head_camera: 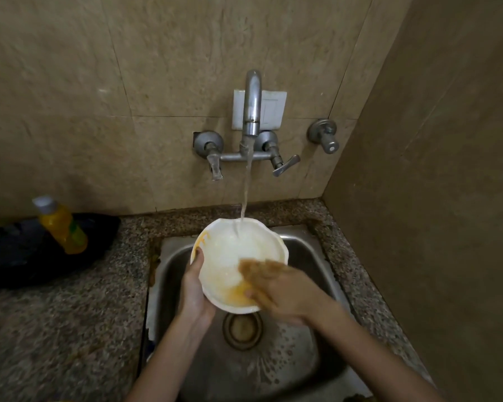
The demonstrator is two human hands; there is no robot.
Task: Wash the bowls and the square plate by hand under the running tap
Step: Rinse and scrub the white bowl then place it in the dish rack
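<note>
A white bowl (233, 250) with yellow-orange food residue is held tilted over the steel sink (311, 256). My left hand (195, 288) grips its left rim, thumb on the inside edge. My right hand (279, 288) is blurred, its straight fingers rubbing the inside of the bowl near the yellow smear at the lower edge. Water runs from the wall tap (251, 105) in a thin stream into the far side of the bowl. No other bowl and no square plate are in view.
A yellow bottle (61, 227) with a white cap stands on a dark cloth (18, 253) on the speckled granite counter (70, 329) at left. Two lever handles (215, 166) flank the tap, another valve (325, 137) sits further right. A wall closes the right side.
</note>
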